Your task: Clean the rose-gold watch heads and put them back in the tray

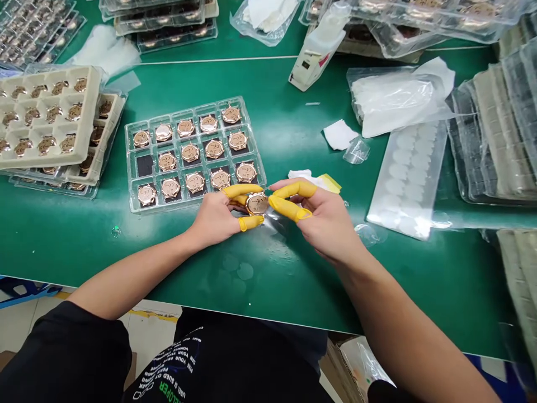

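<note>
A rose-gold watch case (257, 204), its engraved back turned up, is held between the thumb and fingers of my left hand (218, 215). My right hand (319, 212) is closed in a pinch at the case's right edge; what lies between its fingertips is too small to make out. Yellow finger cots cover the working fingers of both hands. Just beyond my left hand lies a clear plastic tray (131, 168) of similar watch cases, back side up on dark pads. One pocket in its left column shows only the dark pad (145, 165).
Stacked trays of watch cases (50, 115) stand at the left, with others along the back. A white bottle (319, 47) leans at the back. Bagged white wipes (392, 98), a sheet of round clear stickers (409, 179) and piled plastic trays (495, 129) occupy the right.
</note>
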Available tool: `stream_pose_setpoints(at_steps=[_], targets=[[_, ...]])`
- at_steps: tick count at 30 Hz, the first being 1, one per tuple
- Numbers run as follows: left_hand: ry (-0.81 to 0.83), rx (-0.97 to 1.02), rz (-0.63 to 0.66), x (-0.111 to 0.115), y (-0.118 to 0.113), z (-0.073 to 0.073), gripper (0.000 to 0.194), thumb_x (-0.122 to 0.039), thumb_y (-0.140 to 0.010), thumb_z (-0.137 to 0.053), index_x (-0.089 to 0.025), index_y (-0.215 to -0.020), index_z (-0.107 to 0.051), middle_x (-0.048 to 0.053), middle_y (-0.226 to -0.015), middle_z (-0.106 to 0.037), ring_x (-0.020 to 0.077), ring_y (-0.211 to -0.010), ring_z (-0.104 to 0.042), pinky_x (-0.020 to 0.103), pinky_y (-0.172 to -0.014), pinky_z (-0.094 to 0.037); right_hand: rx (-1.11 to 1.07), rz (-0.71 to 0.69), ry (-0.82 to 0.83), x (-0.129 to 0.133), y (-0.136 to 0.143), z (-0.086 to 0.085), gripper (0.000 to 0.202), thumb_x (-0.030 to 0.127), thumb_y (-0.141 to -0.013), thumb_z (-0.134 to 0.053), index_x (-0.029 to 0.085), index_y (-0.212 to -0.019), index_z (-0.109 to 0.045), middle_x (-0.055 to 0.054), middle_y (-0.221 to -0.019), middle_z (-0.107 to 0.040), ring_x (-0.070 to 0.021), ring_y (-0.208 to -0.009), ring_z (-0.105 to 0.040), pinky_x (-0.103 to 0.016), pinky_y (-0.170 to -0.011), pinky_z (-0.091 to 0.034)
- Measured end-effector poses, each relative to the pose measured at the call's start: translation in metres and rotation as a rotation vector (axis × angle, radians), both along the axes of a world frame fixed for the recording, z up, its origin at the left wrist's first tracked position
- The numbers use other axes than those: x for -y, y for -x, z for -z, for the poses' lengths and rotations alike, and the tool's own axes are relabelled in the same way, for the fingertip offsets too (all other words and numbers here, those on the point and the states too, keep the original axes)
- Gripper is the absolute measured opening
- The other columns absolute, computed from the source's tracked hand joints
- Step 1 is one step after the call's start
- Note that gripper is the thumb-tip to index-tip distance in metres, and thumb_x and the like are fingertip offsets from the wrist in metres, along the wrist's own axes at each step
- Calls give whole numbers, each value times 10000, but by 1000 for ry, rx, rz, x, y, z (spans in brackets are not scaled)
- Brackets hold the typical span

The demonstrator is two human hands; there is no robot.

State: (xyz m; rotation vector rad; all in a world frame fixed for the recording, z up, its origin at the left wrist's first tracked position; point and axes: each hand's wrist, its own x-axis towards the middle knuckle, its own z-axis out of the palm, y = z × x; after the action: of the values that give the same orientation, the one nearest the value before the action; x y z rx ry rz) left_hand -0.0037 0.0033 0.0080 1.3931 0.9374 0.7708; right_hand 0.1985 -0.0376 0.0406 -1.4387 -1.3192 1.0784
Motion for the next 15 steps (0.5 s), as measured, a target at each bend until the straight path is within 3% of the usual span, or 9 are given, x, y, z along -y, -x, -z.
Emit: stream_pose_setpoints(at_steps=[7, 15], targets=[[-27, -17, 45, -1, 2, -2, 616, -245, -678, -888, -162, -1269, -735, 60, -975, -818, 182, -855, -766, 338, -877, -660, -116, -13, 137, -1, 6, 7, 164, 334, -735, -795, 228, -846, -737, -36, -949, -787, -208, -858, -699, -382, -816, -558], [-65, -42, 75, -3, 2, -2, 623, -234, -674, -884, -179, -1279, -748, 48, -999, -817, 189, -865, -765, 340, -876, -661, -101, -38, 124, -3, 6, 8, 166, 337, -751, -818, 221, -851, -753, -30, -915, -778, -199, -856, -700, -361, -799, -566]])
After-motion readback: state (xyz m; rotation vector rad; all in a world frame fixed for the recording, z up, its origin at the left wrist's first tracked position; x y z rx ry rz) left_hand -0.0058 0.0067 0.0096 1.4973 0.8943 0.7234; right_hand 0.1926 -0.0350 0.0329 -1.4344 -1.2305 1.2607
